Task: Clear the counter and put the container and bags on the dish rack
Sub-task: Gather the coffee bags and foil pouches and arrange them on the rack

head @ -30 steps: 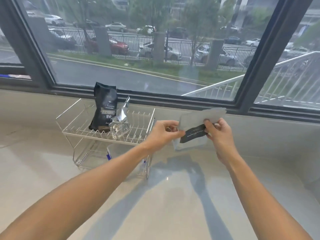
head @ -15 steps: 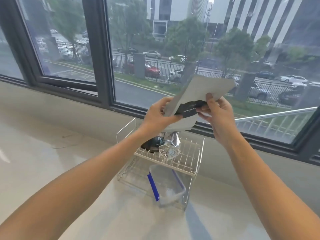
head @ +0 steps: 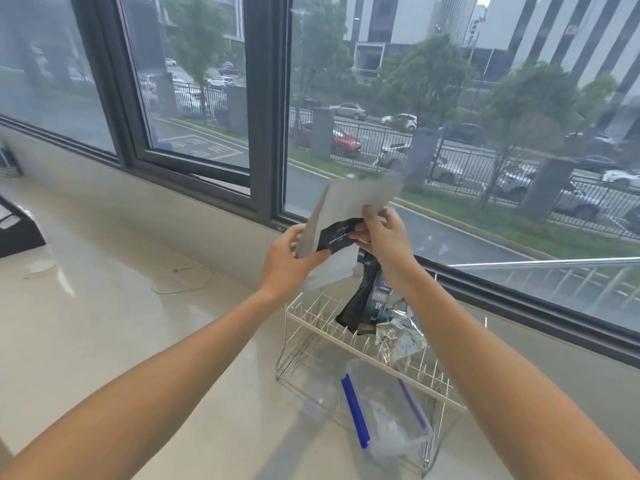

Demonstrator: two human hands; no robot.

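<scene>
Pinching grey bag (head: 349, 206) between left hand (head: 287, 258), right hand (head: 381, 237) fingers (head: 360, 234).

Pouch (head: 349, 209) held between my hands above dish rack (head: 346, 344); two bags (head: 367, 299) on top tier, container (head: 388, 410) on tier below.

Black bag (head: 363, 299) and foil bag (head: 398, 332) crowd the dish rack (head: 346, 344) top's right.

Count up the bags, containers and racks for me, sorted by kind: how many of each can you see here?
Bags: 3, a grey bag held up by the left hand and right hand, plus a black bag and a silver foil bag on the rack's top shelf.
Clear containers with blue clips: 1, on the lower shelf.
Dish racks: 1.
Total: 5.
</scene>
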